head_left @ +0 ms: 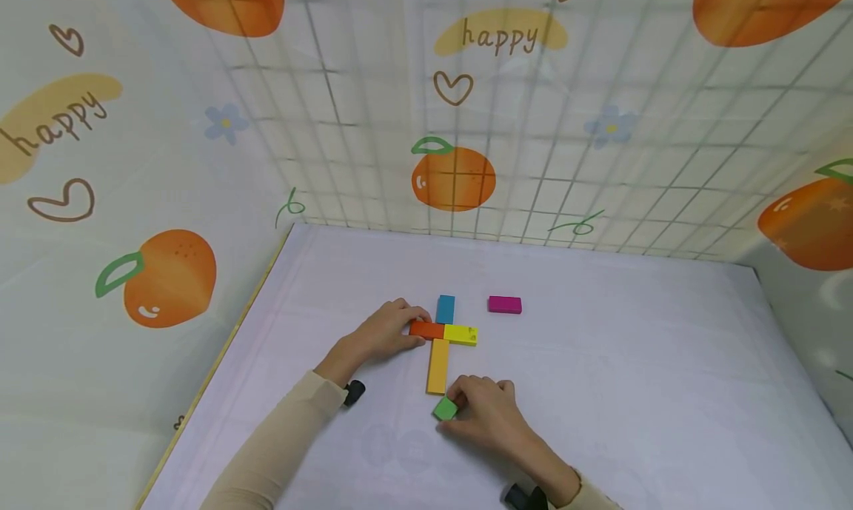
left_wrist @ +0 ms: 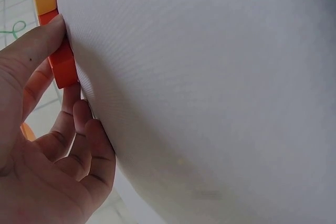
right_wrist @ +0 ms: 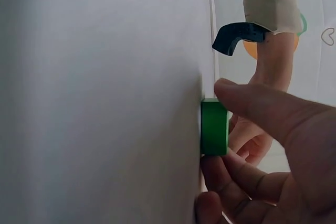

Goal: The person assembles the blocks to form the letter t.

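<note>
On the white tabletop my left hand [head_left: 386,331] pinches a red-orange block [head_left: 427,330] between thumb and fingers. That block lies end to end with a yellow block [head_left: 461,335]. Above their joint stands a blue block [head_left: 446,309], and below it runs a longer orange-yellow block [head_left: 437,366], together making a cross shape. My right hand [head_left: 489,414] holds a small green block [head_left: 445,408] just under the lower end of the long block, turned at an angle. In the right wrist view the green block [right_wrist: 214,128] sits on the table between thumb and fingers.
A magenta block [head_left: 505,305] lies apart, to the upper right of the cross. A printed cloth wall [head_left: 373,177] with oranges and grid lines rises behind the table. The table's left edge [head_left: 220,362] shows a yellow border.
</note>
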`<state>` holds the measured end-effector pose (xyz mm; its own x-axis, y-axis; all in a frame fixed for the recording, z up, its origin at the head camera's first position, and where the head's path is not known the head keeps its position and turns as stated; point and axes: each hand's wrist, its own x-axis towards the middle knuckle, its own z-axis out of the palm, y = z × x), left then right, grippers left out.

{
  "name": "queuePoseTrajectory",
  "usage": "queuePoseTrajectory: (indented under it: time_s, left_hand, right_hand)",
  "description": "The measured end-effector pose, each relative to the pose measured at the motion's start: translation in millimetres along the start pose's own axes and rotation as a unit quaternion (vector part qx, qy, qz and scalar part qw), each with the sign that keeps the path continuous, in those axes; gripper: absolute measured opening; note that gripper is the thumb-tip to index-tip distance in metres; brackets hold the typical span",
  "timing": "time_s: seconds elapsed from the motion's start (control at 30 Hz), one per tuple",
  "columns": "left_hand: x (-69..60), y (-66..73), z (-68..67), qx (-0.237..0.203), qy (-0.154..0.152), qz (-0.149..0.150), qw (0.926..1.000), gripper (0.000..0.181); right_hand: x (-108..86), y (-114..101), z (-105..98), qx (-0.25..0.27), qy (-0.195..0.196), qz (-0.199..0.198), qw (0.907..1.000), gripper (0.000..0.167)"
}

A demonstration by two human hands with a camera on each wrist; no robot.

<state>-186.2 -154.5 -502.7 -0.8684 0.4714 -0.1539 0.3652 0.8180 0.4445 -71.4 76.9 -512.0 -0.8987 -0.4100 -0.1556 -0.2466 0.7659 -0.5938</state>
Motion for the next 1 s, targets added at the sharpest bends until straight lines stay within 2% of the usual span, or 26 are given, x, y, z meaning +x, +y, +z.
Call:
queuePoseTrajectory:
  time_s: [0.57,0.73,1.0]
  left_hand:
    - [-0.8,0.5,-0.1,-0.005,-0.002,-0.003,1.0,0.034]
    - [-0.3,-1.9,0.9,-0.007,0.006,0.009,0.9999,0.033]
    - [-0.4,-2.1,1.5,-0.007,0.005,0.008,0.9999,0.033]
  right_hand:
    - [-1.0,-3.1,0.8,-0.015,0.009,-0.001,0.9999,0.042]
    - [-1.2,-3.8,0.2,-0.016,0.007,-0.004,0.9998,0.043]
    - [-0.4,-2.4,-2.2,0.004,0.0,0.001,1.0,0.044]
